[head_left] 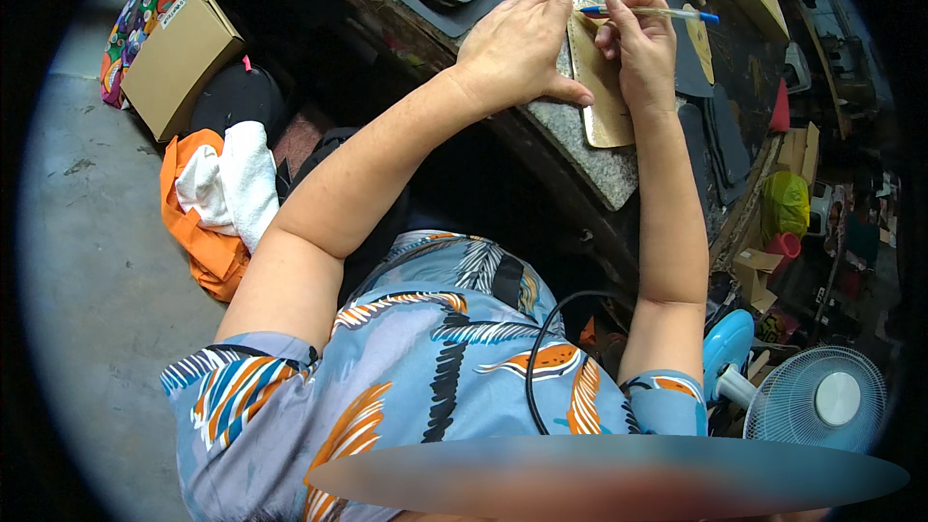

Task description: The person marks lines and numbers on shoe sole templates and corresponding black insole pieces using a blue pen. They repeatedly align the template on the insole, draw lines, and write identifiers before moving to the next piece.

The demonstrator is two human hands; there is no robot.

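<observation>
While the left hand [517, 48] presses flat, fingers spread, on the tan pattern piece [601, 87], the right hand [640, 46] grips a pen [650, 12] at twelve o'clock; slackening pressure could probably skew the line.

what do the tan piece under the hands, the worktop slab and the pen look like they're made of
Tan piece: probably stiff card or thin board, matte, flat with a cleanly cut rounded end; leather cannot be ruled out.
Worktop slab: looks like stone, likely granite, grey and speckled with a thick squared edge.
Pen, held in the right hand: clear plastic barrel with a blue end.
The left hand presses the piece flat.
</observation>
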